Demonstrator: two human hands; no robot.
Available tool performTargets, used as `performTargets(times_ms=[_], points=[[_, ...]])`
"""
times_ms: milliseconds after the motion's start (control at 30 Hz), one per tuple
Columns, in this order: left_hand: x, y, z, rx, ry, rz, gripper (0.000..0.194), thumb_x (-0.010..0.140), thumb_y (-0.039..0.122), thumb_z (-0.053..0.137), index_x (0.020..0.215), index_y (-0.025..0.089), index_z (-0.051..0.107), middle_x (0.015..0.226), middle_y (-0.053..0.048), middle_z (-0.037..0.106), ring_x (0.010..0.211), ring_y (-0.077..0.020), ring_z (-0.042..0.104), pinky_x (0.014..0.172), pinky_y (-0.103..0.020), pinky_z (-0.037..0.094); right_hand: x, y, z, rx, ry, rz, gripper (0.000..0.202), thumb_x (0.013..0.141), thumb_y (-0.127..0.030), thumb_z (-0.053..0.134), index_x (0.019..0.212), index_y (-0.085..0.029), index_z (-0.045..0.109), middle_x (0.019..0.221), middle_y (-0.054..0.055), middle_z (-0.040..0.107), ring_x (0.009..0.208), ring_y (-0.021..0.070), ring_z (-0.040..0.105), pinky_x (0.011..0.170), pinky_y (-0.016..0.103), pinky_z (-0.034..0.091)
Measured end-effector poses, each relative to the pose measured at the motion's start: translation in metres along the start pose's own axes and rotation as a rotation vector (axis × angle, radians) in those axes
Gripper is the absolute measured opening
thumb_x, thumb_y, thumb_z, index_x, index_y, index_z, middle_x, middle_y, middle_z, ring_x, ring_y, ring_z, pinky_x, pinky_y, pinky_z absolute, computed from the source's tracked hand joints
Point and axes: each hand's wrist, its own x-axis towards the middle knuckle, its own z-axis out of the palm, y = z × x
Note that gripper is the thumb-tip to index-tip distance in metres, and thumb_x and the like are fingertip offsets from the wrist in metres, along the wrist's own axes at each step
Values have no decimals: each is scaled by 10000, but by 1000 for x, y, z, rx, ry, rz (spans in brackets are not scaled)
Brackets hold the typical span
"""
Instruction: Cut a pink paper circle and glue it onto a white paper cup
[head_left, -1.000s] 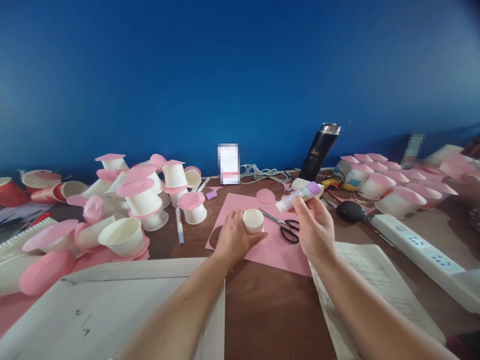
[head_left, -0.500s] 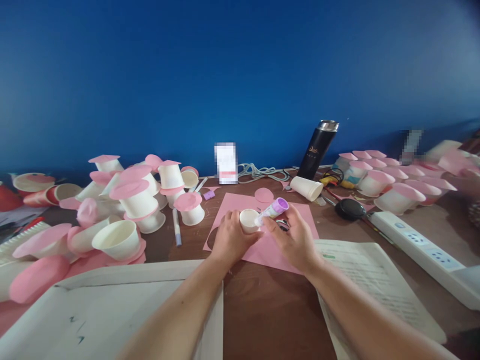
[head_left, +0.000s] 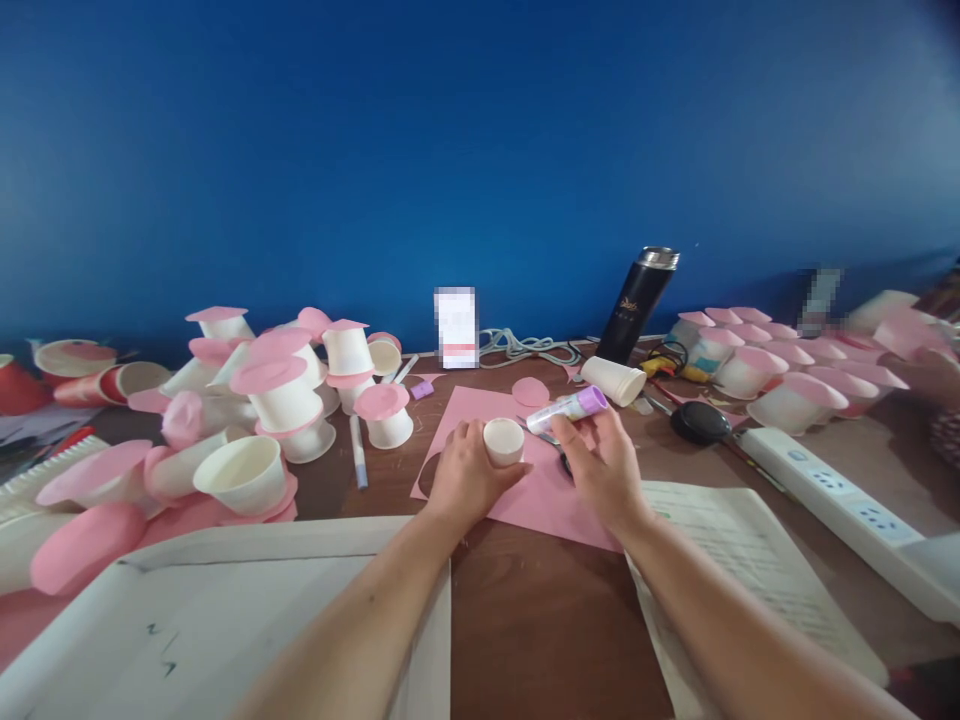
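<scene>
The left hand (head_left: 469, 472) curls its grip round a white cup (head_left: 504, 442) over the pink sheet (head_left: 547, 515); the right hand (head_left: 609, 468) pinches a glue stick (head_left: 561, 410) just beside it. Disc-topped cups (head_left: 349, 350) look finished, but the held one's upward end is bare, a loose pink disc (head_left: 530, 391) lying beyond.

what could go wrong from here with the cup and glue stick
The glue stick, held by the right hand over the pink sheet, might smear it. That hand could also snag the scissors, partly hidden behind it. The left hand might dent the white cup if it squeezes harder.
</scene>
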Motion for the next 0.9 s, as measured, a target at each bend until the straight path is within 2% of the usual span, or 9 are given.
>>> performTargets(times_ms=[67, 200, 367, 500, 600, 733, 900], points=[[1, 1, 0, 9, -15, -14, 513, 648, 499, 729, 975, 189, 483, 1014, -84, 579, 962, -268, 578, 768, -372, 465, -4, -5, 1, -4, -57, -37, 191, 875, -358, 574, 1012, -229, 538, 951, 44, 658, 875, 203, 633, 767, 325, 491], [1, 2, 0, 12, -9, -12, 477, 676, 484, 704, 969, 172, 493, 987, -96, 588, 930, -266, 586, 760, -380, 469, -10, -12, 4, -160, -176, -135, 195, 851, -329, 599, 1001, -219, 542, 941, 50, 635, 838, 202, 611, 741, 324, 478], [1, 0, 1, 17, -10, 1, 514, 655, 499, 719, 978, 169, 494, 990, -100, 587, 924, -270, 588, 762, -385, 472, -6, -14, 3, -288, -112, -171, 139, 861, -342, 571, 918, -226, 519, 855, 31, 611, 769, 193, 582, 722, 329, 465], [0, -1, 2, 5, 9, -3, 532, 648, 510, 727, 987, 177, 489, 1009, -94, 581, 951, -275, 585, 775, -387, 473, -1, -8, 0, -300, -45, -103, 153, 855, -366, 578, 885, -228, 521, 826, 24, 624, 753, 197, 590, 702, 324, 459], [-1, -1, 1, -8, 16, 18, 515, 667, 519, 714, 982, 180, 489, 1014, -90, 579, 973, -277, 574, 790, -393, 470, 0, -3, -1, -224, -4, -35, 192, 851, -396, 586, 901, -217, 539, 831, 35, 653, 762, 209, 615, 682, 321, 458], [-1, 2, -1, -3, -14, -7, 530, 655, 518, 722, 985, 176, 488, 1014, -95, 576, 955, -277, 578, 781, -394, 468, -3, -2, 1, -101, -27, -10, 219, 861, -398, 578, 979, -215, 553, 914, 48, 670, 826, 214, 631, 722, 326, 470], [-1, 2, -1, -10, -21, -12, 525, 662, 514, 720, 989, 174, 489, 1003, -93, 574, 934, -270, 584, 781, -393, 469, -5, -5, 4, -153, -75, -36, 202, 863, -386, 575, 965, -213, 546, 887, 42, 662, 790, 202, 617, 714, 323, 462]])
